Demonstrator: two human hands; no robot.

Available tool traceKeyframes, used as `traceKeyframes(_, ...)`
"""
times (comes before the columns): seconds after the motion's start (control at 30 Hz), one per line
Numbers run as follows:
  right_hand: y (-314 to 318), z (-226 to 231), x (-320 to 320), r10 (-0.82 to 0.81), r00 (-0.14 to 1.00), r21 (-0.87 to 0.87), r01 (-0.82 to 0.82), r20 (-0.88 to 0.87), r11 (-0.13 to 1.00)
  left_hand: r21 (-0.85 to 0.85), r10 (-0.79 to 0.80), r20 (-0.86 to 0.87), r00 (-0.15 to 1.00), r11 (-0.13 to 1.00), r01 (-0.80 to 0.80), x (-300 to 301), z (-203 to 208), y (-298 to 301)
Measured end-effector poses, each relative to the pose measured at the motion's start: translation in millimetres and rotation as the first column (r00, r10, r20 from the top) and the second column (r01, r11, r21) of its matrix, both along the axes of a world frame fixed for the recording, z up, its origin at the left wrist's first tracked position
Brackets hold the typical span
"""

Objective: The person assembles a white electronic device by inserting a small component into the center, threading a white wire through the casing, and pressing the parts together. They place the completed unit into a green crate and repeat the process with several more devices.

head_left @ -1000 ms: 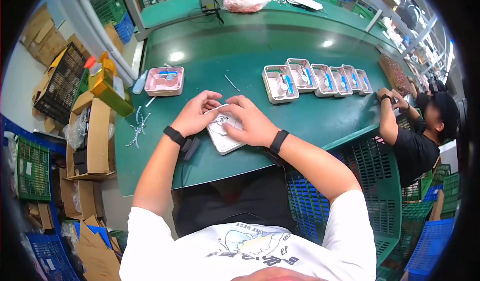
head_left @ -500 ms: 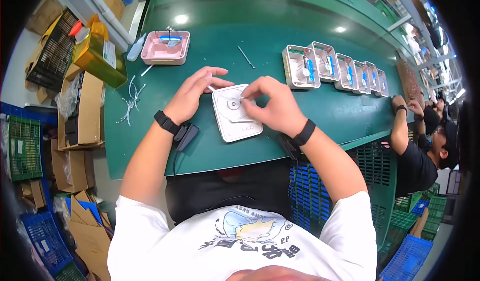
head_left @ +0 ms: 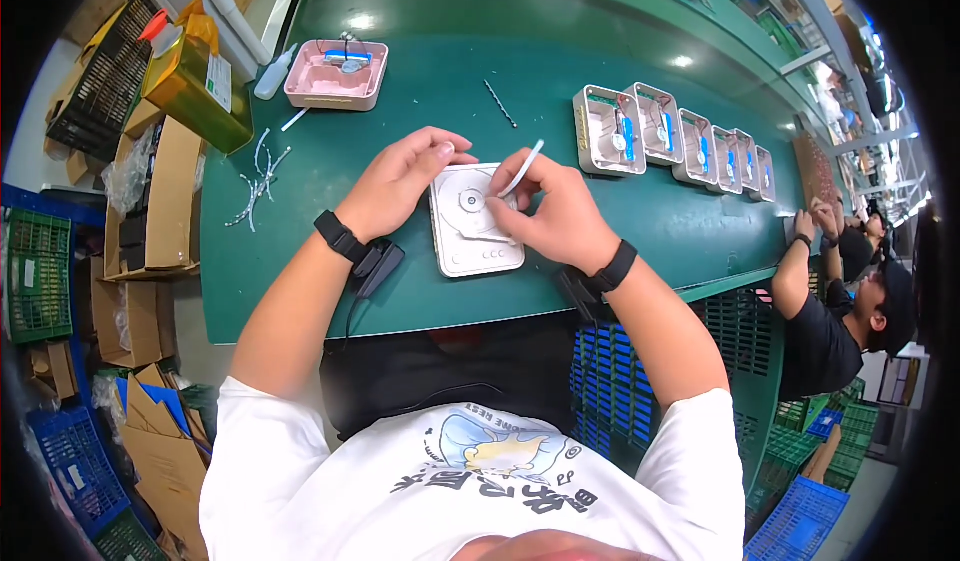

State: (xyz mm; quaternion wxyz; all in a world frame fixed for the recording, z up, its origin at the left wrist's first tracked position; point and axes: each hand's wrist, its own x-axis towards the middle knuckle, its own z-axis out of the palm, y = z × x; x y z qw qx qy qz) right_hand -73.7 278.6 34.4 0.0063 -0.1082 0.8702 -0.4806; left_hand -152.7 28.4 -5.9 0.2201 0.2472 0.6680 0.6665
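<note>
A white, rounded-square device [head_left: 478, 257] with a round hub in a circular recess lies on the green table in front of me. My right hand [head_left: 556, 209] is over its right side, fingers closed on a thin white stick [head_left: 523, 168] that points up and away. The thumb and fingertip come close to the hub; whether they touch it cannot be told. At the device's upper left corner is my left hand [head_left: 400, 183], fingers extended and slightly curved, with nothing visible in them.
A pink open case [head_left: 336, 91] with wires and a small bottle [head_left: 275, 73] stand at the far left. Several white strips [head_left: 258, 189] lie nearer. One twisted strip [head_left: 500, 103] lies mid-table. Open white cases [head_left: 609, 131] line the right side; a co-worker [head_left: 835, 311] works beyond.
The white stick, earlier seen by my left fingers, now rises from my right hand. My left hand no longer holds it. The view has shifted slightly.
</note>
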Motion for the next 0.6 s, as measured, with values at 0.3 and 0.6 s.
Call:
traceKeyframes(0.3,4,-1,0,0.084,0.973,0.028,-0.080,-0.213,0.996,0.068,0.015,0.005,1.000,0.998,-0.015,-1,-6,1)
traceKeyframes(0.6,-9,-1,4,-0.015,1.000,0.082,0.017,-0.026,0.996,0.058,0.024,-0.006,1.000,0.998,-0.024,-2,-9,0)
